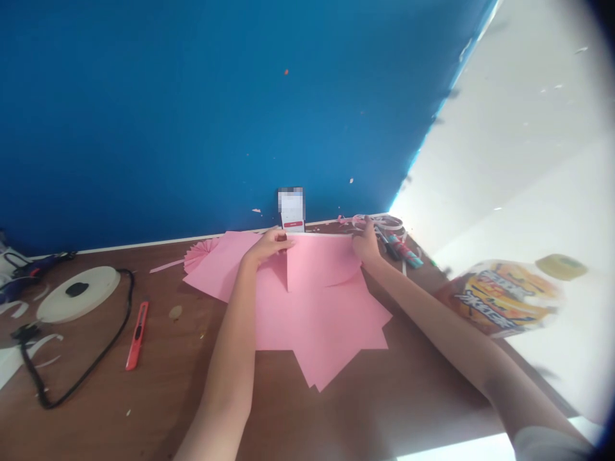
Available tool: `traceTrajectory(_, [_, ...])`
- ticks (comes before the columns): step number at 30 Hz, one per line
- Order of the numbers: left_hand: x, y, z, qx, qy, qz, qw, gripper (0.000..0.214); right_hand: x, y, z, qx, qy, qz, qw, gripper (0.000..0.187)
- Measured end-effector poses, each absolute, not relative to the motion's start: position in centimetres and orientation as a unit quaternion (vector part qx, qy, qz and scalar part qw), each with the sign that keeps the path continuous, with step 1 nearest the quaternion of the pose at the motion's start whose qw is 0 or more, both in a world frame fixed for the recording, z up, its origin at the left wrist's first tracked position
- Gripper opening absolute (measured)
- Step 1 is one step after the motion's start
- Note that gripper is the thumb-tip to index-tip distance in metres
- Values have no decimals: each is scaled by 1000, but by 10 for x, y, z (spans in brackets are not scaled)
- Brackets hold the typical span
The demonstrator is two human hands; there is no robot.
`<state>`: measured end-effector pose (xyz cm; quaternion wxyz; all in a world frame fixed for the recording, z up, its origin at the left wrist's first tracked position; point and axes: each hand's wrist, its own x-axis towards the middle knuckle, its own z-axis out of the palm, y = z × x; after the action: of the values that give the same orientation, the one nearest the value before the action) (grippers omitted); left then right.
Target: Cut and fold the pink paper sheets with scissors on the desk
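A sheet of pink paper point(319, 259) stands raised and slightly curved between my two hands. My left hand point(268, 247) is closed on its upper left corner, thumb and fingers pinched together. At the upper right corner my right hand point(366, 246) grips the sheet, its fingertips partly hidden by the paper. Beneath lie several more pink sheets point(317, 330), overlapping at different angles, with corners pointing towards me. A pleated pink paper fan point(199, 254) peeks out on the left, partly covered by a sheet.
A phone point(293, 221) leans against the blue wall. On the left lie a red box cutter point(137, 336), a white disc point(79, 298) and a black cord point(91, 368). A tube point(404, 250) and a white cable point(387, 222) lie beyond my right hand. A bottle point(509, 298) stands right.
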<state>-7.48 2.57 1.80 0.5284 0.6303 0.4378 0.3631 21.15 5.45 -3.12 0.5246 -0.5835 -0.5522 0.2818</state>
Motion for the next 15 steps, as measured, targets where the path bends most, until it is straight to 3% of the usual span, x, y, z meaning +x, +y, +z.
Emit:
traceTrajectory(3, [-75,24,18,612,424,357,563,36,204,48,-13,-530,-606,291,516,65])
traceTrajectory(7, [-69,21,17,542,416,376,627,39,186,28,13,-442,-655,442,425,34])
traceTrajectory(11, [-58,22,12,508,409,411,638,36,175,9,24,-419,-686,509,309,33])
traceTrajectory(15, [-53,22,6,484,405,444,636,30,180,6,21,-401,-700,528,266,34])
